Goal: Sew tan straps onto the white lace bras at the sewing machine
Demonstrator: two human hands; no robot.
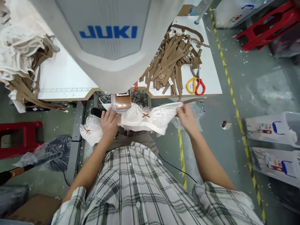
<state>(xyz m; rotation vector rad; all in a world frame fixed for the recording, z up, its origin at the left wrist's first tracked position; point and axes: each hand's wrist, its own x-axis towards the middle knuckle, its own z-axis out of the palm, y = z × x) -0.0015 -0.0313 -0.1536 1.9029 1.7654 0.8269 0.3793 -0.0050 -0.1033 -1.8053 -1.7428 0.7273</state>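
A white lace bra [146, 117] with a small brown bow is stretched between my hands, below the sewing machine head [107, 40]. My left hand [109, 123] lies with its fingers pressed on the fabric at the left end, beside the machine's metal and brown plate [123, 102]. At the right end, my right hand [186, 117] pinches the bra's edge together with a brown strap [193, 100] that trails right, blurred. More white lace fabric [92, 128] with a brown bow hangs under my left hand.
Brown straps [168, 59] are heaped on the white table [212, 81], near yellow and red scissors [196, 86]. White and brown garments [23, 56] pile up at the left. Red stools [21, 136] and plastic bins [269, 128] stand on the floor.
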